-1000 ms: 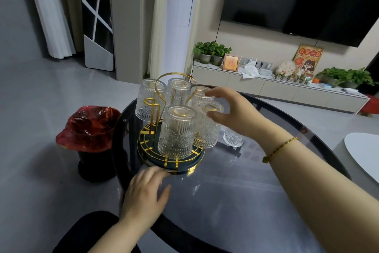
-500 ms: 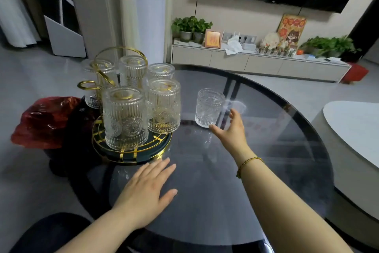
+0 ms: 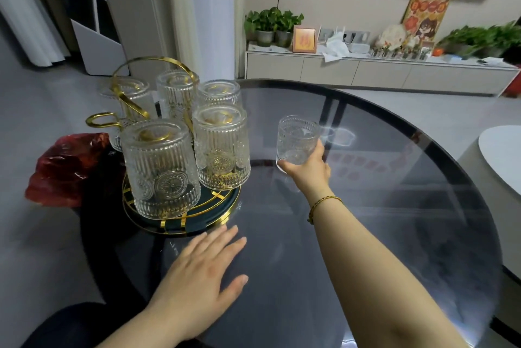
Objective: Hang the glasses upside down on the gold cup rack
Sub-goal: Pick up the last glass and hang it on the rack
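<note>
The gold cup rack [image 3: 180, 219] with a round dark base and a gold loop handle stands at the left of the dark glass table [image 3: 366, 235]. Several ribbed glasses [image 3: 160, 167] hang upside down on its pegs; one gold peg [image 3: 101, 120] at the left is bare. My right hand [image 3: 308, 167] grips a loose ribbed glass [image 3: 297, 139], upright, just right of the rack and slightly above the table. My left hand [image 3: 203, 274] lies flat on the table in front of the rack, fingers spread, holding nothing.
A bin with a red bag [image 3: 64, 167] stands on the floor left of the table. A white round table [image 3: 501, 161] sits at the right edge. A low cabinet [image 3: 366, 74] with plants and frames runs along the far wall.
My right hand left the rack, reached right to the loose glass on the table and has closed on it. My left hand slid slightly back from the rack base.
</note>
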The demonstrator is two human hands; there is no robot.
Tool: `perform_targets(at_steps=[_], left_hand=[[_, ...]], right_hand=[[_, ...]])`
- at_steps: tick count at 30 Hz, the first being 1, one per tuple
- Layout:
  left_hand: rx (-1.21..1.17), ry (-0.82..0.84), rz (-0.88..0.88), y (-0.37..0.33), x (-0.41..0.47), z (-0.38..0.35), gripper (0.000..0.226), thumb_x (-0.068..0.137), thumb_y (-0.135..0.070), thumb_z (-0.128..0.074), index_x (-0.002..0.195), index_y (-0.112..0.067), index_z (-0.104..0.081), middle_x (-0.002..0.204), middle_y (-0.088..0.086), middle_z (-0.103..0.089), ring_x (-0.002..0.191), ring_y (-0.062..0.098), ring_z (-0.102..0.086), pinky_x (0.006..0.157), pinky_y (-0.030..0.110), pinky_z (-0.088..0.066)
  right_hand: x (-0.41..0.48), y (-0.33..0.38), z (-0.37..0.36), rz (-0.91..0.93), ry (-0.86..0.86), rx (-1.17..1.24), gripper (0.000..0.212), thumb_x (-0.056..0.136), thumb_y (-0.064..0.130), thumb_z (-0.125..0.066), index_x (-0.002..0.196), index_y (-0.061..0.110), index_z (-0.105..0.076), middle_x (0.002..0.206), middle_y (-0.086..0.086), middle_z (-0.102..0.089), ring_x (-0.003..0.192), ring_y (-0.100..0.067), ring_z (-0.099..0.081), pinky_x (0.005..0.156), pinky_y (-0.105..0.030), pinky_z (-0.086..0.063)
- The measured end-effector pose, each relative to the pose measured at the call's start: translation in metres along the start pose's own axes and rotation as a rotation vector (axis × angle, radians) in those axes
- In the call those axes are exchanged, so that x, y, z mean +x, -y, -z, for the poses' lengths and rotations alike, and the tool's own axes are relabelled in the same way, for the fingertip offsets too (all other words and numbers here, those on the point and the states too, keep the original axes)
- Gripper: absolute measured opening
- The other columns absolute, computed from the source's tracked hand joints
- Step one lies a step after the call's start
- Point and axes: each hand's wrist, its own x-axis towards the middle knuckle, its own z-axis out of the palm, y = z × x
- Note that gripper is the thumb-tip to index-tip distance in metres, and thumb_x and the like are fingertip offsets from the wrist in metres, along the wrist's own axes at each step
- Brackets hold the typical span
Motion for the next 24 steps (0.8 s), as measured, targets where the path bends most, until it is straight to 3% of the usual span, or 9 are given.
perform_targets(at_steps=[3, 6, 10, 12, 15, 17, 19, 22, 24], left_hand=[[-0.013, -0.013, -0.017, 0.0, 0.0, 0.0, 0.051, 0.075, -0.048, -0.034, 0.106, -0.021, -0.064, 0.114, -0.002, -0.065, 0.106, 0.019, -0.059, 0.095, 0.021, -0.016], [-0.018, -0.011, -0.015, 0.0, -0.001, -0.002, 0.052, 0.076, -0.048, -0.033, 0.108, -0.021, -0.063, 0.117, -0.001, -0.064, 0.11, 0.018, -0.056, 0.095, 0.025, -0.022], [-0.129, -0.046, -0.035, 0.006, 0.003, -0.015, 0.054, 0.089, -0.052, -0.03, 0.137, -0.029, -0.023, 0.15, -0.011, -0.013, 0.137, 0.006, -0.002, 0.104, 0.018, 0.01], [-0.096, -0.012, -0.03, 0.008, 0.002, -0.016, 0.054, 0.091, -0.049, -0.031, 0.139, -0.031, -0.015, 0.151, -0.012, -0.004, 0.136, 0.003, 0.006, 0.105, 0.021, 0.012], [-0.132, 0.014, -0.01, 0.004, 0.0, -0.011, 0.053, 0.092, -0.046, -0.033, 0.139, -0.03, -0.017, 0.152, -0.01, -0.007, 0.136, 0.005, 0.003, 0.109, 0.024, 0.007], [-0.156, -0.009, 0.0, 0.007, -0.005, -0.01, 0.05, 0.092, -0.045, -0.036, 0.138, -0.03, -0.023, 0.15, -0.011, -0.013, 0.136, 0.005, -0.001, 0.109, 0.025, 0.004], [-0.205, -0.062, 0.004, 0.013, -0.017, -0.009, 0.046, 0.09, -0.042, -0.044, 0.133, -0.03, -0.034, 0.146, -0.013, -0.025, 0.135, 0.004, -0.012, 0.109, 0.024, -0.004], [-0.216, -0.266, 0.015, 0.033, -0.039, 0.0, 0.037, 0.068, -0.025, -0.078, 0.102, -0.023, -0.066, 0.112, -0.003, -0.064, 0.109, 0.015, -0.057, 0.091, 0.035, -0.044], [-0.276, -0.382, 0.099, 0.054, -0.048, 0.0, 0.033, 0.056, -0.009, -0.085, 0.085, -0.014, -0.071, 0.091, 0.005, -0.072, 0.087, 0.024, -0.067, 0.074, 0.047, -0.052]], right_hand=[[0.0, -0.001, 0.001, -0.002, 0.005, 0.049, 0.08, 0.063, 0.032, -0.069, 0.127, 0.017, -0.024, 0.12, -0.005, -0.052, 0.118, -0.028, -0.04, 0.105, -0.046, -0.031], [-0.006, -0.002, 0.006, -0.007, 0.047, 0.188, 0.077, 0.061, 0.029, -0.071, 0.123, 0.022, -0.026, 0.11, 0.003, -0.05, 0.107, -0.024, -0.049, 0.086, -0.034, -0.043], [-0.014, 0.006, 0.027, -0.006, 0.06, 0.353, 0.075, 0.062, 0.022, -0.07, 0.124, 0.023, -0.029, 0.118, 0.001, -0.051, 0.103, -0.017, -0.051, 0.085, -0.029, -0.041], [-0.022, 0.02, 0.042, 0.035, 0.047, 0.382, 0.071, 0.064, 0.021, -0.07, 0.124, 0.02, -0.031, 0.12, -0.002, -0.051, 0.108, -0.019, -0.051, 0.086, -0.029, -0.042], [-0.042, 0.047, 0.069, 0.154, 0.057, 0.354, 0.069, 0.067, 0.021, -0.069, 0.125, 0.02, -0.031, 0.115, 0.002, -0.052, 0.1, -0.015, -0.057, 0.073, -0.019, -0.049], [-0.056, 0.066, 0.087, 0.24, 0.103, 0.285, 0.069, 0.067, 0.024, -0.07, 0.124, 0.027, -0.03, 0.108, 0.007, -0.051, 0.088, -0.012, -0.059, 0.07, -0.035, -0.055], [-0.067, 0.088, 0.102, 0.31, 0.164, 0.225, 0.072, 0.064, 0.027, -0.072, 0.122, 0.031, -0.029, 0.116, -0.001, -0.047, 0.09, -0.027, -0.059, 0.079, -0.046, -0.052], [-0.086, 0.129, 0.112, 0.448, 0.228, 0.196, 0.069, 0.051, 0.037, -0.076, 0.106, 0.031, -0.035, 0.109, 0.0, -0.049, 0.09, -0.015, -0.06, 0.081, -0.03, -0.052], [-0.1, 0.158, 0.11, 0.517, 0.274, 0.176, 0.065, 0.042, 0.046, -0.071, 0.096, 0.033, -0.037, 0.098, 0.007, -0.049, 0.074, -0.008, -0.061, 0.066, -0.016, -0.054]])
